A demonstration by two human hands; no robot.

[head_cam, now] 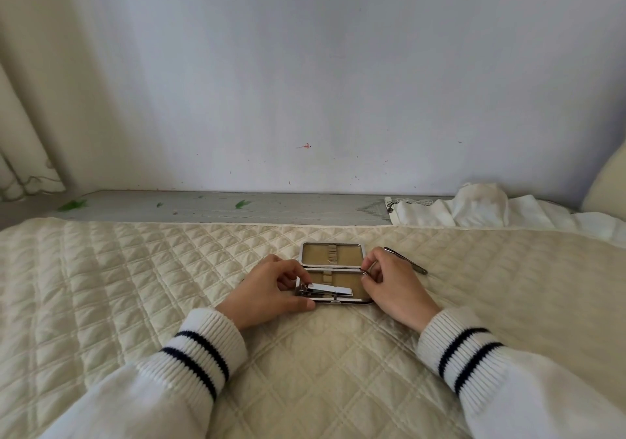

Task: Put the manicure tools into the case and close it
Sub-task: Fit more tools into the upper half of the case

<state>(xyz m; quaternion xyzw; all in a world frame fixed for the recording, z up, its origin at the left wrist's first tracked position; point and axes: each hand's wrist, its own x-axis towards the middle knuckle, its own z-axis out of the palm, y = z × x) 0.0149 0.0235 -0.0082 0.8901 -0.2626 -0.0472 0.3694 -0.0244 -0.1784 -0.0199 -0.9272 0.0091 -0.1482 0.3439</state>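
Sleeves (pixel 189 367) nearest the lens: white knit, dark-striped cuffs, one at each lower corner, both forearms reaching forward over quilt (pixel 101 286).

Quilt: cream, diamond-stitched, spans the whole foreground. Grey ledge (pixel 203 206) behind it, wall above; white cloth (pixel 481 208) bunched at far right.

Case (pixel 333 255): lying open flat at quilt centre, metal-rimmed, tan lining, elastic loops visible in both halves. Far half holds no tool. Near half holds clipper (pixel 327 291), laid lengthwise along the front edge, under a loop.

Left hand (pixel 271 289): fingers curled at the case's left end, fingertips on the clipper head, thumb along the front rim. Reads as seating the clipper while steadying the case.

Right hand (pixel 389 283): fingers curled, pinching a thin metal tool (pixel 367 268) at the case's right end near the hinge line. Mostly hidden by the fingers; kind of tool cannot be told.

Tweezers (pixel 406 261): loose on the quilt just right of the case, partly behind the right hand, angled away to the right.

Step in hand, judged: loading tools, one in, one being placed, one outside.

Next move calls for: sliding the thin tool under a free loop with the case held still; then picking up the tweezers and stowing them likewise; closing only once nothing overhangs the rim.
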